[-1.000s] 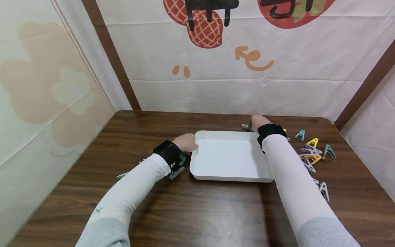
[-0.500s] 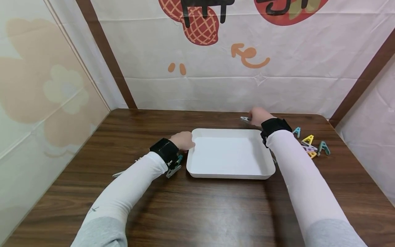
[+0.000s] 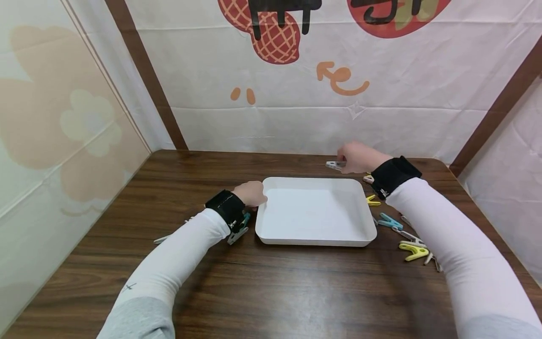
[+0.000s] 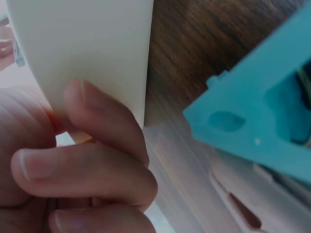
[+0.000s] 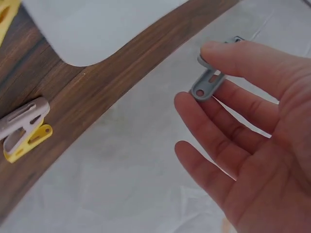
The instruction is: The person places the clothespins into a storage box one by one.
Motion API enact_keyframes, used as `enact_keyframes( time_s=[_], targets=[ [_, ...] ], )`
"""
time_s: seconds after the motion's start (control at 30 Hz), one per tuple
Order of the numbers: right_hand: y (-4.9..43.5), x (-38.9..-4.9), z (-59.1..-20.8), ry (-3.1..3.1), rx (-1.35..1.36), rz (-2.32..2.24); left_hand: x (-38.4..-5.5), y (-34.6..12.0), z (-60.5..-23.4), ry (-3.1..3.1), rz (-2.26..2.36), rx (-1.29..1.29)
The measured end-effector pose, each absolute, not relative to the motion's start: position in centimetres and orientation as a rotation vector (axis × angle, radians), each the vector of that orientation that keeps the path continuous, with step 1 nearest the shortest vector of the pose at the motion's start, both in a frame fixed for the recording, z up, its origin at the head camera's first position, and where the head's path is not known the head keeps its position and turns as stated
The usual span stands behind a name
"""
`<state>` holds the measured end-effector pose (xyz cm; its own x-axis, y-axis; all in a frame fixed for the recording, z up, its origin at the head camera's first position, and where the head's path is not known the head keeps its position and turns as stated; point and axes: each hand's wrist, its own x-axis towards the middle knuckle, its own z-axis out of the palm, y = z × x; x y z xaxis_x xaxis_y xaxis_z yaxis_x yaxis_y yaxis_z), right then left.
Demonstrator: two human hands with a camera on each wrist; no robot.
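Note:
My left hand (image 3: 250,193) grips the left wall of the white tray (image 3: 313,245); in the left wrist view its curled fingers (image 4: 112,121) lie against the tray's outer side. Just behind that hand, a teal clothespin (image 4: 243,107) and a greyish one (image 4: 262,189) lie on the table. My right hand (image 3: 360,157) is beyond the tray's far right corner, above the table's back edge. Between thumb and fingers it pinches a grey clothespin (image 5: 209,85), which points left in the head view (image 3: 334,165). Nothing lies in the tray.
Right of the tray lie several clothespins, among them a blue one (image 3: 390,221), a yellow one (image 3: 414,250) and another yellow one (image 3: 372,200). A pale clothespin (image 3: 163,239) shows partly beyond my left sleeve. A printed cloth (image 3: 271,127) hangs behind the wooden table (image 3: 288,292).
My right hand has risen and moved slightly left with the grey clothespin, while its forearm has swung right, uncovering clothespins beside the tray. The left hand keeps hold of the tray.

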<state>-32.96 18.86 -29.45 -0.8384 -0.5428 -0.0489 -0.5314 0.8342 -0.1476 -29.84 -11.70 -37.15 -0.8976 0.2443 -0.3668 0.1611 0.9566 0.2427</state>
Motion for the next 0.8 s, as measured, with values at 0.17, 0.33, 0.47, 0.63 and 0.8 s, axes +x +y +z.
enact_keyframes(
  time_s=[0.17,0.33,0.47,0.63,0.8],
  targets=[
    [19.1,-31.2,-30.0,2.887,-0.874,-0.134,-29.8,-11.6,-37.0,2.704,0.293,0.298],
    [19.2,-29.9,-31.3,2.854,-0.881,-0.09,-29.8,-11.6,-37.0,2.702,0.305,0.3],
    [19.4,-29.5,-32.4,2.851,-0.93,-0.054,-29.9,-11.6,-37.1,2.708,0.309,0.307],
    [19.8,-29.6,-33.5,2.849,-0.936,-0.011,-29.8,-11.4,-37.1,2.694,0.327,0.284],
    [19.8,-29.8,-34.2,2.843,-0.875,0.03,-29.5,-11.3,-36.9,2.687,0.353,0.253]
  ],
)
